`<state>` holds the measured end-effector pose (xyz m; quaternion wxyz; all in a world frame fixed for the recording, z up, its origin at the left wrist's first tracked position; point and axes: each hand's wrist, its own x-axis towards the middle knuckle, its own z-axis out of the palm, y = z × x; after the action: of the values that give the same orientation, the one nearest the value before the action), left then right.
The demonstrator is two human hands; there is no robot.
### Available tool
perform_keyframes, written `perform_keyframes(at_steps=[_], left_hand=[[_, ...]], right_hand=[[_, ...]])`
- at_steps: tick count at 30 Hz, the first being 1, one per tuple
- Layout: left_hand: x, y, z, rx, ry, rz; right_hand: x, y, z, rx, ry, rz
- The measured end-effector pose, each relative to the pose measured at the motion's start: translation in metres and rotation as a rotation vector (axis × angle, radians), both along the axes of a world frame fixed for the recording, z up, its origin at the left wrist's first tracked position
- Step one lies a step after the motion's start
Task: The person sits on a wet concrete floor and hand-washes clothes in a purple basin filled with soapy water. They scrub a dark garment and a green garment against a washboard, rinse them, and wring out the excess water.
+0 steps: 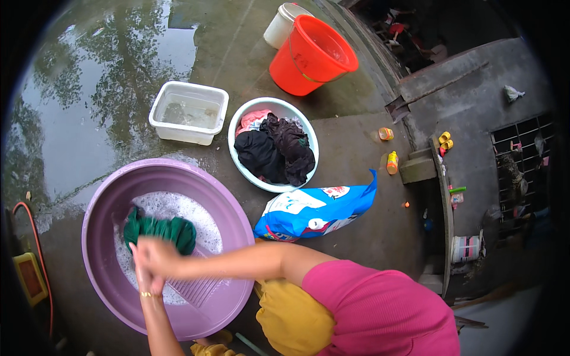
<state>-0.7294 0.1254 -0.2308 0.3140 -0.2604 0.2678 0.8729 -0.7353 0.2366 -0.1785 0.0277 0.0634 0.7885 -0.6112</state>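
Observation:
A wide purple plastic basin [100, 285] holds sudsy water [207, 222] and has a ribbed washboard [196, 285] moulded into its near side. Bunched wet green cloth [178, 233] hangs over the suds from between my two hands. My right hand [158, 257], blurred by motion, is closed over the near end of the cloth. Pressed against it from below is my left hand [143, 269], its fingers along the cloth's edge and a gold bracelet at the wrist. The exact grip of the left fingers is partly hidden.
Beyond the basin stand a white rectangular tub [189, 133] of water, a pale blue basin [234, 153] of dark and pink clothes, a red bucket [291, 66] and a white bucket [278, 29]. A blue detergent bag [352, 202] lies right. Wet concrete [240, 40] surrounds them.

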Motion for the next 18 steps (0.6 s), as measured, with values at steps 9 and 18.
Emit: perform_keyframes(at_steps=[9, 18], left_hand=[[0.021, 0.071, 0.087, -0.608, 0.145, 0.436], [0.028, 0.054, 0.063, -0.378, -0.017, 0.275]], right_hand=[[-0.032, 0.027, -0.028, 0.125, 0.116, -0.126], [-0.037, 0.027, -0.02, 0.05, -0.001, -0.204]])
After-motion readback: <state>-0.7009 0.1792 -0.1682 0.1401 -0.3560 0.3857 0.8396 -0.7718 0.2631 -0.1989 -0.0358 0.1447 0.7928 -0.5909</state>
